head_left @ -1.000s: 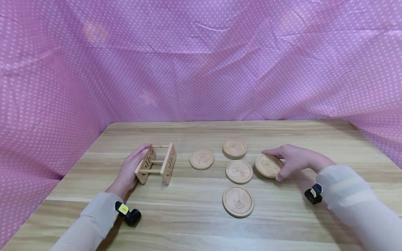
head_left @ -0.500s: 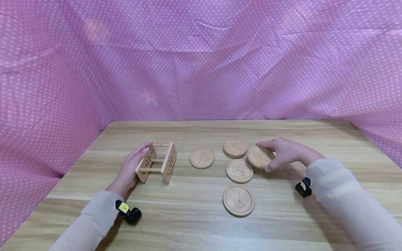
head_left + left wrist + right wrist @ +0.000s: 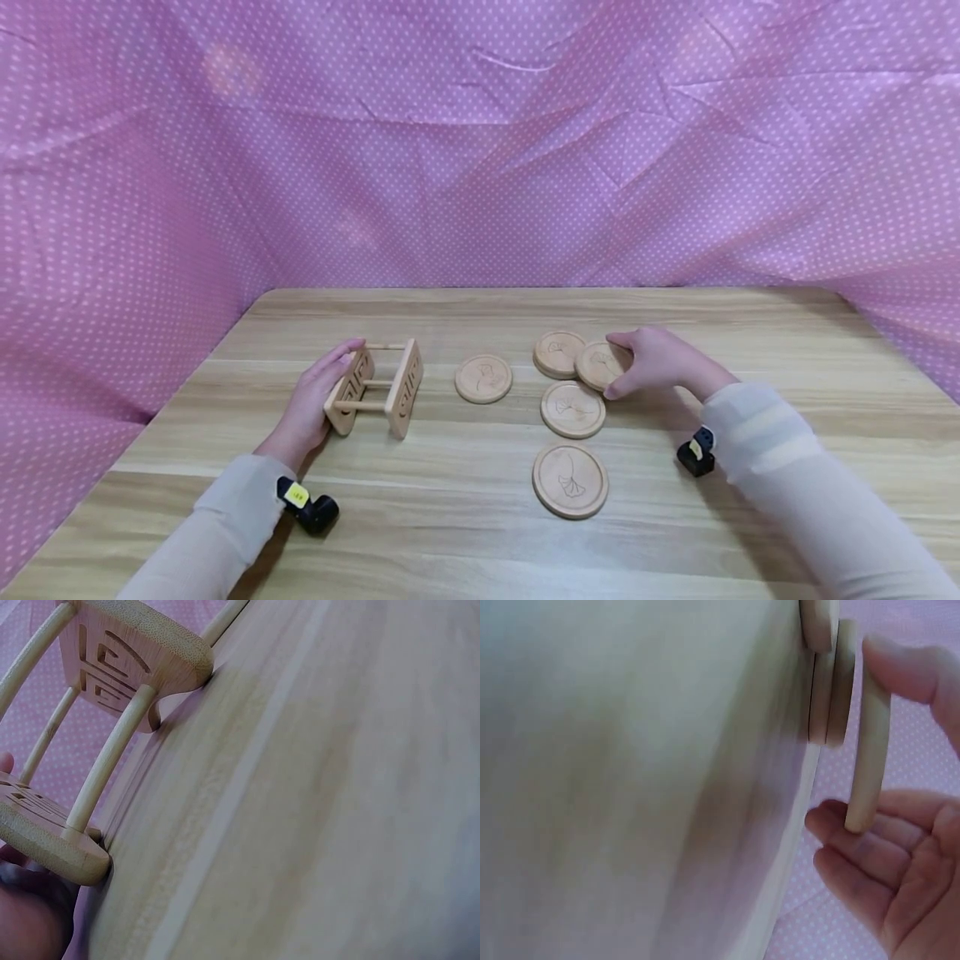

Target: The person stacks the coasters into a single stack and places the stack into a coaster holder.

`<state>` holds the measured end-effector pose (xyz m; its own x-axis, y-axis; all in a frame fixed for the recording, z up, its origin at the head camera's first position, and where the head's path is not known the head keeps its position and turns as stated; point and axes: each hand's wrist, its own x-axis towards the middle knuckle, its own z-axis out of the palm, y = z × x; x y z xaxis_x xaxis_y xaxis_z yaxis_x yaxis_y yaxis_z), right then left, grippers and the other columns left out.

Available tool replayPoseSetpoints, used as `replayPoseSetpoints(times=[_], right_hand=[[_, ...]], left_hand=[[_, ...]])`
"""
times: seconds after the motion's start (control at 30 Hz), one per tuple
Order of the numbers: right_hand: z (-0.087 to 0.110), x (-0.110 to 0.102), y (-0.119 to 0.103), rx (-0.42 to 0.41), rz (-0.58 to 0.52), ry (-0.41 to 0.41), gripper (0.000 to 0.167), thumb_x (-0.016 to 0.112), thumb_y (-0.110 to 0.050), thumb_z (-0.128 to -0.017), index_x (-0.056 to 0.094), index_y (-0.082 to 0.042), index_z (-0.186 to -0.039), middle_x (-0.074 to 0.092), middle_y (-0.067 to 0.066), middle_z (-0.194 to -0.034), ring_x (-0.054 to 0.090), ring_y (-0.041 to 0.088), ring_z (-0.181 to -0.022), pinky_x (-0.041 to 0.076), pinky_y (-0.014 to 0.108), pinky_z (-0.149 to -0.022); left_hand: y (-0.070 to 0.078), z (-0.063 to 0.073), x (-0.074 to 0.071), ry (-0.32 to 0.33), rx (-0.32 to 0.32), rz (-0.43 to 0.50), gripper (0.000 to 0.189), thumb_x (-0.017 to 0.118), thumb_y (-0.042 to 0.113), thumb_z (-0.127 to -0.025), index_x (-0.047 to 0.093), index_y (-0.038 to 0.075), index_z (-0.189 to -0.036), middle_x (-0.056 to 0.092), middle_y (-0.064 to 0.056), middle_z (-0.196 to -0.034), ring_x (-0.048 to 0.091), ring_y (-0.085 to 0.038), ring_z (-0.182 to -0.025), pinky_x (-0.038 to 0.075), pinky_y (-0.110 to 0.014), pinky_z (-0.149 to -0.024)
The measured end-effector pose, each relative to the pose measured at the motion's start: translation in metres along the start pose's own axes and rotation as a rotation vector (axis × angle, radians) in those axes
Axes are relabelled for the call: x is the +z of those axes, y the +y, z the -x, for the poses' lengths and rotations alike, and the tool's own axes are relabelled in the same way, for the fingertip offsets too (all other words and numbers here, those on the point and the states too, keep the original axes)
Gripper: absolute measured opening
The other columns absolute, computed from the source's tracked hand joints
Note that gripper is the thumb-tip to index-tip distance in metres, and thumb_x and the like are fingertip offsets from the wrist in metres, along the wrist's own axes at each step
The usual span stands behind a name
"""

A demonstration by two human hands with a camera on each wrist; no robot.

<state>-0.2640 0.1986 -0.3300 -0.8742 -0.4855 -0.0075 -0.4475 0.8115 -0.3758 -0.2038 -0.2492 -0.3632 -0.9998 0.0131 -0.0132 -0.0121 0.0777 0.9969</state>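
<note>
My left hand [image 3: 303,408] grips the near side of a wooden coaster rack [image 3: 406,390], its two fretwork panels joined by round rods. In the left wrist view the rack [image 3: 176,649] stands at the table surface, with part of the hand below one panel. My right hand [image 3: 663,362] pinches a round wooden coaster [image 3: 598,367] with an engraved leaf. It is held at its edge, above the table and partly covering a coaster stack [image 3: 558,353] from the head view. In the right wrist view a gap separates the held coaster [image 3: 871,754] from the stacked ones [image 3: 843,686].
Three single coasters lie flat: one left of the stack [image 3: 483,379], a middle coaster [image 3: 572,409] just in front of it, and a front coaster [image 3: 570,481]. A pink dotted cloth [image 3: 480,192] hangs behind the wooden table [image 3: 420,533].
My right hand has carried the pinched coaster leftward and slightly away from me, from right of the others to the stack's right side. My left hand and the rack stay put.
</note>
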Motion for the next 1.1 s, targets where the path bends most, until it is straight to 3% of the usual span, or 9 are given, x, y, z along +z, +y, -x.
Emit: replayPoseSetpoints(times=[0.1,0.27,0.33,0.4,0.5,0.6,1.1], right_hand=[[-0.003,0.003,-0.003,0.037,-0.024,0.025,0.093,0.079,-0.040,-0.062,0.043,0.011,-0.131,0.051,0.030,-0.126,0.048,0.043,-0.117,0.036,0.052,-0.101],[-0.004,0.004,-0.011,0.053,-0.035,0.062,0.092,0.079,-0.040,-0.063,0.043,0.010,-0.132,0.053,0.031,-0.123,0.050,0.043,-0.115,0.038,0.052,-0.101],[-0.005,0.005,-0.015,0.062,-0.035,0.067,0.086,0.079,-0.041,-0.063,0.049,0.008,-0.127,0.063,0.027,-0.106,0.058,0.038,-0.103,0.043,0.049,-0.095],[-0.008,0.006,-0.018,0.078,-0.042,0.072,0.070,0.079,-0.042,-0.063,0.059,0.004,-0.112,0.064,0.017,-0.082,0.060,0.030,-0.083,0.049,0.043,-0.081],[-0.011,0.009,-0.021,0.094,-0.042,0.092,0.047,0.079,-0.043,-0.062,0.054,-0.007,-0.080,0.043,0.001,-0.059,0.045,0.018,-0.060,0.042,0.031,-0.057],[-0.014,0.011,-0.024,0.106,-0.034,0.103,0.048,0.079,-0.045,-0.062,0.046,-0.011,-0.070,0.041,-0.001,-0.058,0.040,0.016,-0.056,0.035,0.027,-0.051],[-0.026,0.015,-0.037,0.138,-0.038,0.100,0.046,0.077,-0.048,-0.064,0.053,-0.010,-0.070,0.052,0.001,-0.062,0.046,0.018,-0.059,0.038,0.028,-0.052]], left_hand=[[0.000,0.000,0.000,0.004,0.001,-0.001,0.053,0.041,0.040,-0.098,0.033,0.014,-0.144,0.020,-0.005,-0.154,0.025,-0.028,-0.137,0.026,-0.044,-0.111],[-0.001,0.000,0.001,-0.004,0.014,-0.011,0.054,0.040,0.041,-0.098,0.032,0.013,-0.144,0.020,-0.005,-0.154,0.025,-0.028,-0.137,0.026,-0.044,-0.111],[-0.001,0.001,0.001,-0.007,0.015,-0.013,0.055,0.040,0.041,-0.098,0.032,0.013,-0.144,0.019,-0.005,-0.154,0.024,-0.028,-0.138,0.026,-0.045,-0.111],[0.000,0.001,0.001,-0.006,0.014,-0.013,0.055,0.040,0.041,-0.098,0.032,0.013,-0.144,0.019,-0.005,-0.154,0.023,-0.028,-0.138,0.026,-0.045,-0.111],[-0.001,0.002,0.001,-0.008,0.013,-0.010,0.055,0.040,0.041,-0.098,0.032,0.013,-0.145,0.018,-0.005,-0.154,0.023,-0.028,-0.138,0.026,-0.045,-0.111],[-0.001,0.002,0.001,-0.006,0.006,-0.001,0.054,0.040,0.040,-0.098,0.032,0.014,-0.144,0.018,-0.006,-0.154,0.023,-0.029,-0.138,0.026,-0.046,-0.111],[-0.003,0.004,0.003,-0.003,0.020,0.009,0.055,0.041,0.040,-0.098,0.032,0.011,-0.144,0.018,-0.009,-0.154,0.021,-0.032,-0.138,0.025,-0.048,-0.111]])
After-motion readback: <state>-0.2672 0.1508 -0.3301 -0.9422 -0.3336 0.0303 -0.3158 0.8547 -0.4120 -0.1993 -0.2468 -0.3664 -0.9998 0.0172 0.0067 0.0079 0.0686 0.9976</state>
